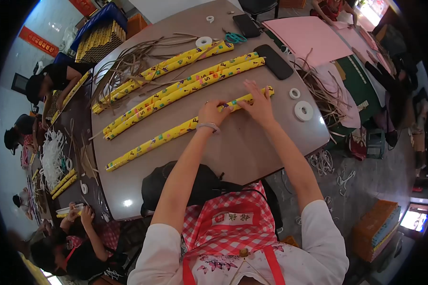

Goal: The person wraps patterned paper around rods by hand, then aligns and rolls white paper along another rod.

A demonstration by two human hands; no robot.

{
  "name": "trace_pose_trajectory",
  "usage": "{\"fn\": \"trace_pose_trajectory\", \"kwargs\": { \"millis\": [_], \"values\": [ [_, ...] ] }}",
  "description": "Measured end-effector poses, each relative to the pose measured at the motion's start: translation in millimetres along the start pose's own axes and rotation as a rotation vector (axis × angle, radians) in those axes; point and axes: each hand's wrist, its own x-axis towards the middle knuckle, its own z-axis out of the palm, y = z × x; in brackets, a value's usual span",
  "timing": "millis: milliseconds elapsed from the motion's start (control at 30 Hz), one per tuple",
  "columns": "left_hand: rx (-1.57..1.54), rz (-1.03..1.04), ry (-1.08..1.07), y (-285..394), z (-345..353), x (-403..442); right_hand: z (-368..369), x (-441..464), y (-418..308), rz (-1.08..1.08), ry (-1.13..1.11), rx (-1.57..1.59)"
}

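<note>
Yellow roll, partly hidden, fingers overlapping

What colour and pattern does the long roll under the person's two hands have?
Yellow, with small multicoloured prints; the roll shows best in the head view.

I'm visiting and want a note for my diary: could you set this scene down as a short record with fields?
Left hand: on the nearest yellow roll, right of its middle
Right hand: at the same roll near its right end, thumb and fingers spread
Beyond: more patterned yellow rolls, lying roughly parallel
Loose material: brown strips, tangled around the farthest rolls
Far edge: teal-handled scissors
Clothing: red checked apron
</note>
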Motion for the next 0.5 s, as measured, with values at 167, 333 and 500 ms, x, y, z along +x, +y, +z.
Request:
{"fn": "trace_pose_trajectory", "kwargs": {
  "millis": [167,333,500],
  "values": [
    [0.037,-0.007,-0.046,0,-1,4,-12,1,0,-0.035,-0.036,-0.088],
    [0.046,0.015,0.008,-2,1,3,-38,5,9,-0.039,-0.121,-0.303],
    [0.074,0.027,-0.046,-4,-1,5,-58,-2,37,0.072,-0.123,-0.166]
  ]
}}
